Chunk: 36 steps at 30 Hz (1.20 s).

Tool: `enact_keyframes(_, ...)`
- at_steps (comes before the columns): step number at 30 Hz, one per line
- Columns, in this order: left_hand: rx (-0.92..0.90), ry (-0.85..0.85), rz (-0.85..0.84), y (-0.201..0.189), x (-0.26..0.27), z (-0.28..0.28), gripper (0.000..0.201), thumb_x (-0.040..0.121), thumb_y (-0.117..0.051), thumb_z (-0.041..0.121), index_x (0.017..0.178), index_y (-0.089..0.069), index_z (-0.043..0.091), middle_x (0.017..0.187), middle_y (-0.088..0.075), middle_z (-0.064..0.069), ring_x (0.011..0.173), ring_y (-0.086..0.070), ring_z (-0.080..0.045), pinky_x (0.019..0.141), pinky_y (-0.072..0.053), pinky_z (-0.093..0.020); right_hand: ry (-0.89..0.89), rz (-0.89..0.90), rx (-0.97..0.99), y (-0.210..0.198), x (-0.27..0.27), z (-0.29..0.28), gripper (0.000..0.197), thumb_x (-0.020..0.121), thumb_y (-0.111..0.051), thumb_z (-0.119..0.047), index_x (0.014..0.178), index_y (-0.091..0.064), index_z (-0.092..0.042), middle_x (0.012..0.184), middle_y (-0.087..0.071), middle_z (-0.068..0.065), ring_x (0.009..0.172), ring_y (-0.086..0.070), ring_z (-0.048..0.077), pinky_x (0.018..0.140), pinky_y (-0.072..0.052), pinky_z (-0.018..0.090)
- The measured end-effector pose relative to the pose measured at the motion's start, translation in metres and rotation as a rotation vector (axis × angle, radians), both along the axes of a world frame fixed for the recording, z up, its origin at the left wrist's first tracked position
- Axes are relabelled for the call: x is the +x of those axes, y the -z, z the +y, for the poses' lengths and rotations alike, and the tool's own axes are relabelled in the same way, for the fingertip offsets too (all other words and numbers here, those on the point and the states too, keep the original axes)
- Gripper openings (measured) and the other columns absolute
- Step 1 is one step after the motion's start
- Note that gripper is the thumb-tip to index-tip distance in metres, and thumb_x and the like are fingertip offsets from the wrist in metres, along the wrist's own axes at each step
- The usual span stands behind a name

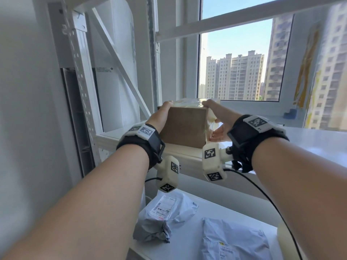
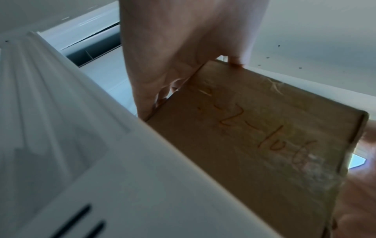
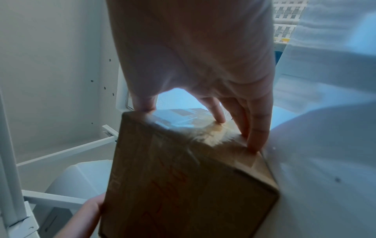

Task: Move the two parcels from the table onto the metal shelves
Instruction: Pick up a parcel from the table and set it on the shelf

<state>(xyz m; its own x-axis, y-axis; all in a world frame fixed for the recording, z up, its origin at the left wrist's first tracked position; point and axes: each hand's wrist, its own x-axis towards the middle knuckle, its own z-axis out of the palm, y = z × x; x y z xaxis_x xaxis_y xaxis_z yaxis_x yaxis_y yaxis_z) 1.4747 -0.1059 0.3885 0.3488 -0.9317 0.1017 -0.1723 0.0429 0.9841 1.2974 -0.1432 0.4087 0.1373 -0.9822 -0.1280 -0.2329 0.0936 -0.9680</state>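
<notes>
Cardboard box [image 1: 183, 126] on shelf [image 1: 180, 152] | left hand [image 1: 159, 117], right hand [image 1: 216, 117] clasp its sides | left wrist only: orange scrawl [image 2: 258, 128], possibly digits

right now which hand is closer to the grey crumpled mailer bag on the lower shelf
Left. The left hand grips the cardboard box on its left side, more directly above the grey mailer bag. The right hand holds the box's right side, further across from it.
</notes>
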Motion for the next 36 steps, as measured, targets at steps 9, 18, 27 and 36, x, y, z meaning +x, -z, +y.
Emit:
enact_keyframes(9, 0.019, 0.038, 0.012, 0.005, 0.012, -0.012, 0.106, 0.045, -0.052, 0.086, 0.134, -0.054, 0.027, 0.136, -0.057, -0.004, 0.123, -0.054, -0.025, 0.109, -0.039, -0.043, 0.013, -0.012, -0.029, 0.002, 0.003, 0.016, 0.091, 0.064, -0.062, -0.069, 0.134, -0.038, -0.016, 0.143, -0.048, 0.019, 0.094, -0.059, 0.032, 0.094, -0.054, 0.045)
enact_keyframes(18, 0.038, 0.053, -0.038, 0.005, 0.009, 0.002, 0.119, 0.042, -0.036, 0.095, 0.144, -0.044, 0.033, 0.15, -0.045, -0.005, 0.136, -0.045, -0.028, 0.111, -0.036, -0.047, 0.074, 0.056, -0.106, 0.003, 0.002, 0.033, 0.092, 0.086, -0.035, -0.076, 0.153, -0.03, -0.013, 0.151, -0.041, 0.017, 0.104, -0.059, 0.037, 0.097, -0.051, 0.052)
enact_keyframes(27, 0.025, -0.206, -0.181, -0.003, -0.001, 0.051, 0.058, 0.087, -0.054, 0.039, 0.133, -0.05, 0.005, 0.112, -0.06, -0.011, 0.103, -0.061, -0.029, 0.099, -0.049, -0.042, 0.171, 0.307, -0.211, 0.004, -0.019, 0.083, 0.063, 0.104, -0.027, -0.045, 0.143, -0.043, 0.001, 0.141, -0.054, 0.019, 0.125, -0.057, 0.031, 0.099, -0.046, 0.036)
enact_keyframes(36, -0.042, -0.038, -0.516, 0.009, -0.067, 0.11, 0.029, 0.081, -0.055, 0.02, 0.101, -0.067, 0.004, 0.099, -0.073, -0.013, 0.094, -0.071, -0.029, 0.085, -0.056, -0.039, 0.324, 0.624, -0.483, 0.024, -0.071, 0.143, 0.026, 0.089, -0.055, -0.023, 0.088, -0.068, -0.001, 0.083, -0.067, 0.011, 0.073, -0.057, 0.019, 0.069, -0.049, 0.031)
